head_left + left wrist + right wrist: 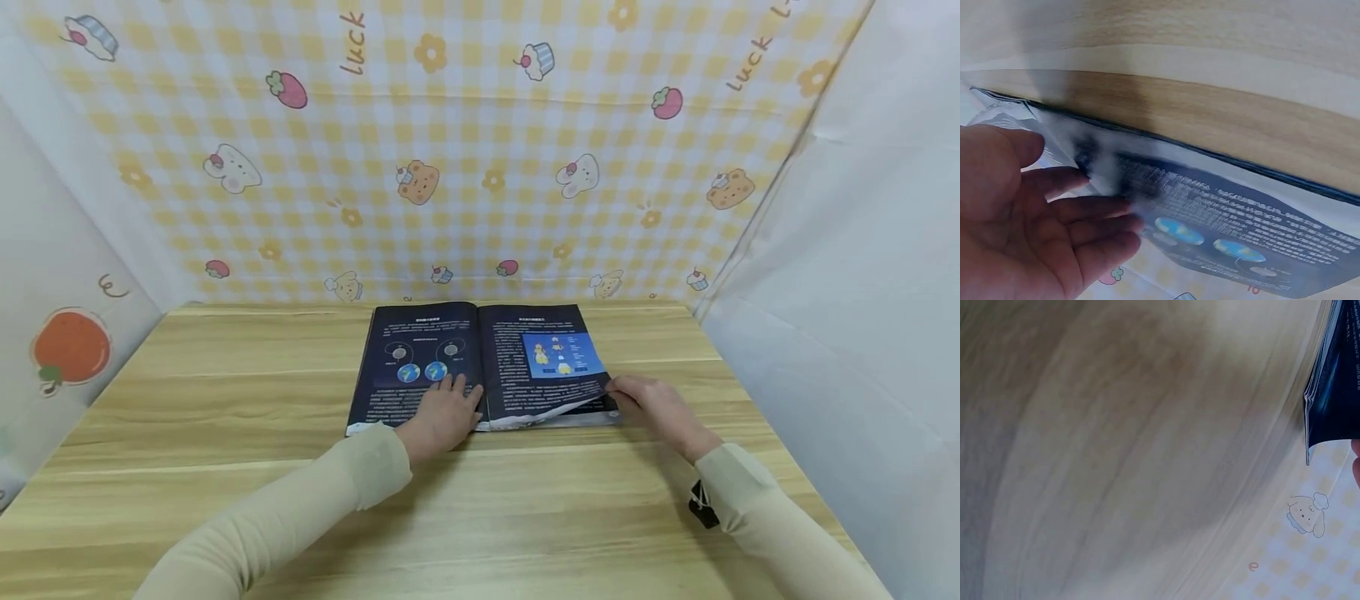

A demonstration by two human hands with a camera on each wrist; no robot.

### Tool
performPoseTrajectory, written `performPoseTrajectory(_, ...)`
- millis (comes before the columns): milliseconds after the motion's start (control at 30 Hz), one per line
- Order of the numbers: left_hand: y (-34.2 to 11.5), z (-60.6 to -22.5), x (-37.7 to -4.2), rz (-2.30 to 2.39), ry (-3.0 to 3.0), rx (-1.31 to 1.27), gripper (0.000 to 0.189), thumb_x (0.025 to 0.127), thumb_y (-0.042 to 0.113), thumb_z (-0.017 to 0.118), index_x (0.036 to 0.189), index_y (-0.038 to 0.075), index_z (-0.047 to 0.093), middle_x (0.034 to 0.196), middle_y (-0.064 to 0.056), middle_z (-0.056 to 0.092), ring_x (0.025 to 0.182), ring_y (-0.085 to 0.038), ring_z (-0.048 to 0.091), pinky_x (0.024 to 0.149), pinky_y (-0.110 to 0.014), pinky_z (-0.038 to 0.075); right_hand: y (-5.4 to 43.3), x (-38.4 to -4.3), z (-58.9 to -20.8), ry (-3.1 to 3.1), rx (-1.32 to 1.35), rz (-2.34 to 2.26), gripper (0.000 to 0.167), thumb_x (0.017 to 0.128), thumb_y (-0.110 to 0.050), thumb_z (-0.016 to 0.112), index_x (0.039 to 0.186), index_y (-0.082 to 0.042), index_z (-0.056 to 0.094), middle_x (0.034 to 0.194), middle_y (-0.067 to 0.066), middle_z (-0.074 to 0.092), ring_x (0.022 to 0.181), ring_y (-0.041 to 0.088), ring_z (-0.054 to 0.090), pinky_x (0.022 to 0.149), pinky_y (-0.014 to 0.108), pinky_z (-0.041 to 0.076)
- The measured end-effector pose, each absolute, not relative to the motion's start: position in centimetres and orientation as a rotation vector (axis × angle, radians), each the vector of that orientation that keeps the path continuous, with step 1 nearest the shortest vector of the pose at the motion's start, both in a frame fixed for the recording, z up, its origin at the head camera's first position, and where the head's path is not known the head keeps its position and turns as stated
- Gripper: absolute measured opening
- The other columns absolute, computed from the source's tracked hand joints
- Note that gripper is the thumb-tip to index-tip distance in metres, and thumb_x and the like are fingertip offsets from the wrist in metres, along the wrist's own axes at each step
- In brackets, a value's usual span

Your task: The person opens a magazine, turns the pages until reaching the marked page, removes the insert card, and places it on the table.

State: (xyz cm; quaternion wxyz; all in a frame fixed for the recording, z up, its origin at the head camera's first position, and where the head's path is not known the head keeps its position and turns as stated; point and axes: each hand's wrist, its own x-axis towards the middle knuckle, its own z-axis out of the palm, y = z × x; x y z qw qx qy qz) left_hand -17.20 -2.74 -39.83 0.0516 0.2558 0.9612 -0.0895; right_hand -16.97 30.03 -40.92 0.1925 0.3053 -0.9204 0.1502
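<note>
An open book (480,358) with dark pages, pale text and pictures of globes lies near the back of the table. My left hand (444,417) rests on the lower part of its left page, beside the spine. In the left wrist view that hand (1054,219) has its fingers extended and slightly bent over the page. At the lower right corner, my right hand (656,408) pinches a page (551,408), whose bottom edge is lifted and curved above the sheets beneath. Only fingertips (1356,465) of it show in the right wrist view, beside the book's corner (1329,419).
The wooden table (225,400) extends around the book. Behind it rises a yellow checked cloth (465,233) with cartoon prints, and white cloth walls (847,275) stand at both sides. A small black object (703,507) with a light cord is at the right sleeve.
</note>
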Motion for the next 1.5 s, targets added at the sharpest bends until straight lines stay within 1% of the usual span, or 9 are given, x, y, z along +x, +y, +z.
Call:
performPoseTrajectory(300, -1.3, -40.2, -17.3, -0.128, 2.894, 0.82, 0.061, 0.097, 0.05, 0.039, 0.144, 0.011, 0.039, 0.15, -0.013, 0.034, 0.139, -0.033, 0.029, 0.11, -0.045, 0.031, 29.9, -16.8, -40.7, -2.447, 0.877, 0.38, 0.023, 0.074, 0.005, 0.073, 0.095, -0.005, 0.07, 0.096, 0.01, 0.072, 0.087, 0.027, 0.069, 0.073, 0.036, 0.056)
performPoseTrajectory(767, 5.0, -39.4, -17.8, -0.063, 2.863, 1.0, 0.065, 0.098, 0.053, 0.032, 0.148, 0.012, 0.03, 0.153, -0.007, 0.029, 0.141, -0.027, 0.026, 0.113, -0.039, 0.028, 29.6, -16.9, -39.9, -2.279, 0.94, 0.302, 0.026, 0.068, 0.003, 0.074, 0.093, -0.003, 0.07, 0.096, 0.014, 0.071, 0.088, 0.029, 0.069, 0.073, 0.037, 0.055)
performPoseTrajectory(900, 6.6, -39.3, -18.0, -0.052, 2.877, 1.069, 0.061, 0.1, 0.049, 0.032, 0.148, 0.011, 0.03, 0.153, -0.007, 0.031, 0.141, -0.026, 0.028, 0.113, -0.037, 0.029, 29.6, -17.0, -39.8, -2.263, 0.938, 0.312, 0.009, 0.086, -0.011, 0.065, 0.09, -0.004, 0.07, 0.094, 0.014, 0.072, 0.085, 0.029, 0.069, 0.072, 0.037, 0.056)
performPoseTrajectory(1033, 7.9, -39.5, -18.3, -0.091, 2.922, 1.145, 0.056, 0.101, 0.043, 0.031, 0.147, 0.011, 0.031, 0.152, -0.006, 0.033, 0.139, -0.024, 0.032, 0.111, -0.036, 0.032, 29.5, -16.9, -39.8, -2.266, 0.938, 0.317, 0.039, 0.099, -0.031, 0.041, 0.09, -0.005, 0.069, 0.093, 0.013, 0.072, 0.085, 0.029, 0.069, 0.071, 0.036, 0.056)
performPoseTrajectory(1100, 8.3, -39.5, -18.4, -0.122, 2.953, 1.185, 0.053, 0.102, 0.04, 0.032, 0.147, 0.011, 0.032, 0.151, -0.005, 0.034, 0.138, -0.024, 0.033, 0.109, -0.035, 0.035, 29.4, -16.9, -39.7, -2.271, 0.938, 0.316, 0.043, 0.1, -0.033, 0.038, 0.09, -0.005, 0.069, 0.094, 0.012, 0.072, 0.086, 0.028, 0.069, 0.072, 0.036, 0.056)
performPoseTrajectory(1200, 8.7, -39.3, -18.6, -0.187, 2.994, 1.23, 0.048, 0.103, 0.031, 0.034, 0.147, 0.01, 0.032, 0.15, -0.006, 0.035, 0.138, -0.023, 0.034, 0.108, -0.033, 0.036, 29.4, -16.9, -39.7, -2.268, 0.945, 0.315, 0.038, 0.1, -0.029, 0.042, 0.092, -0.004, 0.069, 0.095, 0.012, 0.072, 0.087, 0.028, 0.069, 0.073, 0.036, 0.056)
performPoseTrajectory(1267, 8.8, -39.2, -18.7, -0.237, 3.014, 1.243, 0.047, 0.104, 0.025, 0.034, 0.147, 0.009, 0.03, 0.151, -0.007, 0.034, 0.139, -0.023, 0.032, 0.109, -0.033, 0.035, 29.5, -16.9, -39.7, -2.26, 0.952, 0.314, 0.028, 0.097, -0.022, 0.05, 0.093, -0.003, 0.07, 0.096, 0.013, 0.072, 0.087, 0.029, 0.069, 0.072, 0.036, 0.056)
performPoseTrajectory(1367, 8.8, -39.1, -18.9, -0.304, 3.028, 1.239, 0.047, 0.104, 0.018, 0.032, 0.149, 0.009, 0.026, 0.153, -0.007, 0.03, 0.14, -0.024, 0.029, 0.111, -0.034, 0.032, 29.4, -16.9, -39.6, -2.251, 0.956, 0.306, 0.013, 0.085, -0.007, 0.065, 0.096, -0.002, 0.07, 0.097, 0.015, 0.071, 0.089, 0.029, 0.069, 0.073, 0.037, 0.056)
performPoseTrajectory(1500, 8.8, -39.0, -19.0, -0.343, 3.037, 1.232, 0.048, 0.104, 0.014, 0.03, 0.15, 0.009, 0.02, 0.155, -0.006, 0.024, 0.142, -0.024, 0.023, 0.113, -0.037, 0.028, 29.4, -16.9, -39.4, -2.253, 0.948, 0.297, 0.028, 0.071, 0.004, 0.072, 0.099, 0.0, 0.07, 0.1, 0.017, 0.07, 0.091, 0.031, 0.068, 0.074, 0.039, 0.055)
